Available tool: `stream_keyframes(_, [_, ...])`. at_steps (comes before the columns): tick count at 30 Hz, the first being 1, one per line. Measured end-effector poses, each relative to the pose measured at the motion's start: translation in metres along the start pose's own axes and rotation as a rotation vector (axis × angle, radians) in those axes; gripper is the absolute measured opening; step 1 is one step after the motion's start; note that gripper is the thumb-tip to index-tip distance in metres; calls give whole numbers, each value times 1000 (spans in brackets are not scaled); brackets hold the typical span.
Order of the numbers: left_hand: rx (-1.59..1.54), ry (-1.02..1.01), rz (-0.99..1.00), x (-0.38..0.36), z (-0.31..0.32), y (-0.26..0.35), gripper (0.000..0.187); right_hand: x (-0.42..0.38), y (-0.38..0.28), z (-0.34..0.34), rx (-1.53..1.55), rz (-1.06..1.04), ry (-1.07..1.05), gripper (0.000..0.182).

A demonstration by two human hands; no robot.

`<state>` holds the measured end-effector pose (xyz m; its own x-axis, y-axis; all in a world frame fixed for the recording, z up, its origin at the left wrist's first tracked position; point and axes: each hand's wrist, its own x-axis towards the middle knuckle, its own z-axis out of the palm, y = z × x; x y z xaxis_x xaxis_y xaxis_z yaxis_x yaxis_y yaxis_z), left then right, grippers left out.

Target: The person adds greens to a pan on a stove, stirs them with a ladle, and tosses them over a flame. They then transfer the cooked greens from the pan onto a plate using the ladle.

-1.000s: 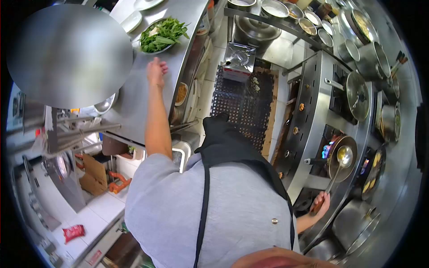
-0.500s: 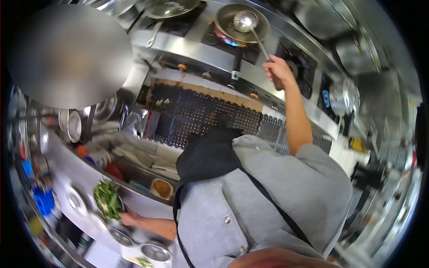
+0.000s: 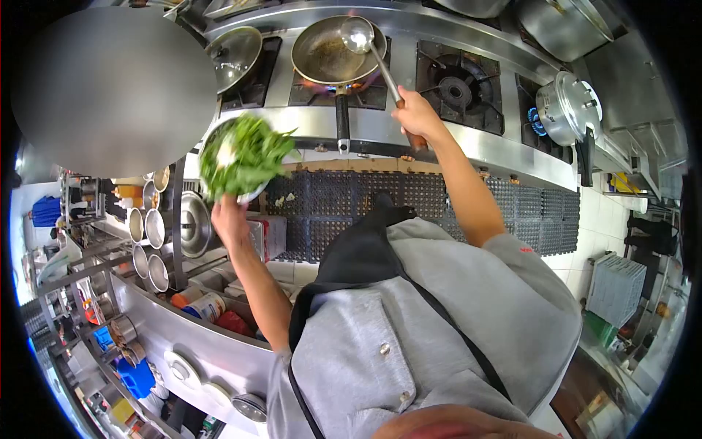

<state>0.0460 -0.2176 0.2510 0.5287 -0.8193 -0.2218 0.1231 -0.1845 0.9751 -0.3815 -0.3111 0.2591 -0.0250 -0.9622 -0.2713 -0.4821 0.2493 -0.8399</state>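
Observation:
My left hand (image 3: 231, 221) grips the near edge of a bowl heaped with green leaves (image 3: 248, 157), with something white among them, held up left of the pan. In my right hand (image 3: 422, 117) is the wooden-handled end of a metal ladle (image 3: 385, 72); its round head rests over the right side of a frying pan (image 3: 329, 57). The pan sits on a lit burner, its black handle pointing toward me. Only a thin sheen and brownish marks show inside the pan.
Left of the pan stands a lidded pan (image 3: 235, 60). An unlit burner (image 3: 457, 86) lies to its right, then a pressure cooker (image 3: 567, 110) over a blue flame. A steel counter (image 3: 153, 322) with lids runs along the lower left; black mats (image 3: 329, 197) cover the floor.
The bowl of leaves has risen from the counter at lower left to beside the stove in my left hand. My view has turned, and the ladle stays over the pan.

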Motion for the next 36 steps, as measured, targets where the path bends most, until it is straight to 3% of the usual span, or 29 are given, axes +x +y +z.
stream_keyframes(1, [-85,-37,-52,19,36,11,15,-4,2,-11,10,-4,6,71])
stream_keyframes(5, [143,-252,-33,113,150,29,12,-20,10,-51,240,-31,-57,74])
stream_keyframes(7, [215,-324,49,122,207,53,14,-31,6,-66,237,-36,-90,73])
stream_keyframes(9, [506,-322,226,117,260,76,21,-39,-5,-75,127,-20,-74,74])
stream_keyframes(11, [1266,-391,548,174,309,69,26,-44,-12,-75,-193,-135,10,70])
stream_keyframes(13, [1765,-435,1045,155,349,69,30,-46,-14,-64,-330,-189,16,67])
stream_keyframes(15, [2076,-449,1359,146,378,66,29,-59,-25,-52,-567,-170,51,67])
stream_keyframes(16, [1880,-417,1199,147,390,61,33,-61,-26,-47,-619,-190,58,69])
stream_keyframes(20, [1643,-285,1114,145,398,59,31,-76,-32,-34,-647,-182,58,67])
stream_keyframes(25, [1505,-419,1187,161,395,60,24,-77,-20,-1,-736,-295,235,61])
stream_keyframes(31, [1452,-532,832,162,388,47,28,-68,-7,24,-842,-333,327,57])
stream_keyframes(33, [1456,-535,871,165,390,49,30,-68,-6,27,-835,-315,341,56])
stream_keyframes(36, [1471,-504,1189,201,392,53,31,-67,-3,25,-847,-268,387,55])
